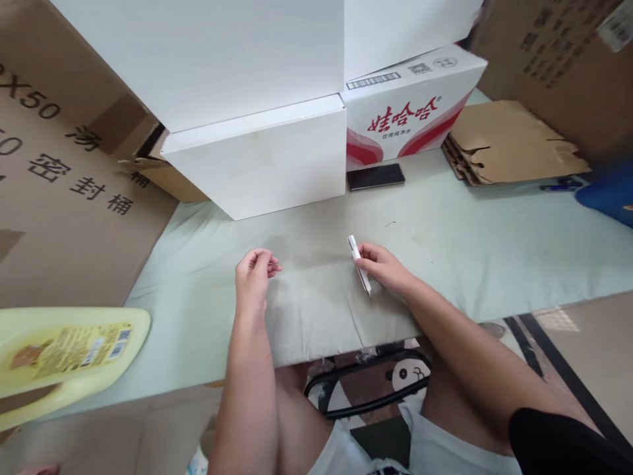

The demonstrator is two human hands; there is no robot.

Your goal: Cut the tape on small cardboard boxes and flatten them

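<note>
In the head view my right hand (383, 264) grips a slim white pen (359, 265) between thumb and fingers. The pen slants over the cloth, its thicker end away from me and a narrow tip towards me. My left hand (254, 274) is to the left, just over the cloth, with fingers curled in and the thumb against the forefinger. Whether anything small is inside that pinch is hidden. A wide gap separates the two hands.
Pale green cloth (316, 310) covers the table. White boxes (267, 161) and a red-lettered water carton (405, 119) stand behind, with a dark phone (376, 177) before them. Flattened cardboard (519, 145) lies right. A yellow jug (133, 323) and large carton (74, 198) are left.
</note>
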